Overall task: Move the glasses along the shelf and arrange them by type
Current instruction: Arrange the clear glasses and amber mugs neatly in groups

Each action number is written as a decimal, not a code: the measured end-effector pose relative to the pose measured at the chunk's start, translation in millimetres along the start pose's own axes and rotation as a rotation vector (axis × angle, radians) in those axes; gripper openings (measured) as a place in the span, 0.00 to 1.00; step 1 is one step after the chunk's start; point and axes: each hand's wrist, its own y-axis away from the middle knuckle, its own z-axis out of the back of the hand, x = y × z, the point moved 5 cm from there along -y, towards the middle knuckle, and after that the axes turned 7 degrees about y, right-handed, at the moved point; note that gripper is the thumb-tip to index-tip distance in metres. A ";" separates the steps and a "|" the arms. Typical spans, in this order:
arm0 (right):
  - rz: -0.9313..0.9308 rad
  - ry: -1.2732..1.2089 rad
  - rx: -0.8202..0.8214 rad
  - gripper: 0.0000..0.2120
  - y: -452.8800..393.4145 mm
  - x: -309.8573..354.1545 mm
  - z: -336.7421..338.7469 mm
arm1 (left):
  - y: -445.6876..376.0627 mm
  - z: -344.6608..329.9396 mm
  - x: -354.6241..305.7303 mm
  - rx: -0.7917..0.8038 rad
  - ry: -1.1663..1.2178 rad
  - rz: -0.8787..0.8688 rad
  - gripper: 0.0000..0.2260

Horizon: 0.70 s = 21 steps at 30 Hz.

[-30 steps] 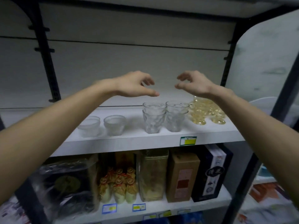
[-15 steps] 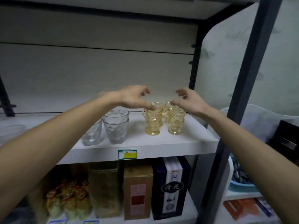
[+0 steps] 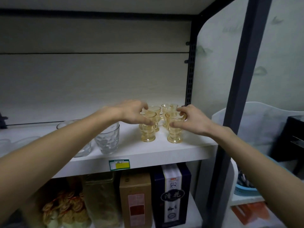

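Observation:
Several amber footed glasses stand at the right end of the white shelf. My left hand curls round the rim of the front left amber glass. My right hand pinches the top of the front right amber glass. Both glasses stand on the shelf. Two more amber glasses stand behind them. Clear dimpled tumblers stand to the left, partly hidden by my left forearm.
A dark upright post borders the shelf on the right. Small clear glasses sit blurred at the far left. Boxes and packaged goods fill the shelf below. A price tag is stuck on the shelf's front edge.
The view swung right along the shelf. Both hands came down from above the clear tumblers and closed on the two front amber glasses.

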 end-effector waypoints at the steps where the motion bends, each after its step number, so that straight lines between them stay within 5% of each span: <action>1: 0.001 0.011 0.018 0.36 -0.8 0.5 -0.4 | -1.4 -2.0 1.9 0.004 -0.001 0.012 0.38; 8: -0.022 -0.297 0.088 0.35 0.6 -6.8 -8.8 | -1.5 1.9 2.3 0.034 -0.069 -0.003 0.36; 12: -0.019 -0.081 0.020 0.33 1.6 -4.3 0.4 | 0.6 2.0 -1.2 0.007 -0.116 0.031 0.46; 15: -0.007 0.061 0.054 0.33 0.4 4.1 2.9 | 0.7 0.9 -4.7 0.043 -0.069 0.044 0.44; 21: 0.015 -0.184 0.202 0.42 -3.6 -3.9 1.2 | 3.6 0.4 -2.0 0.220 0.121 -0.055 0.38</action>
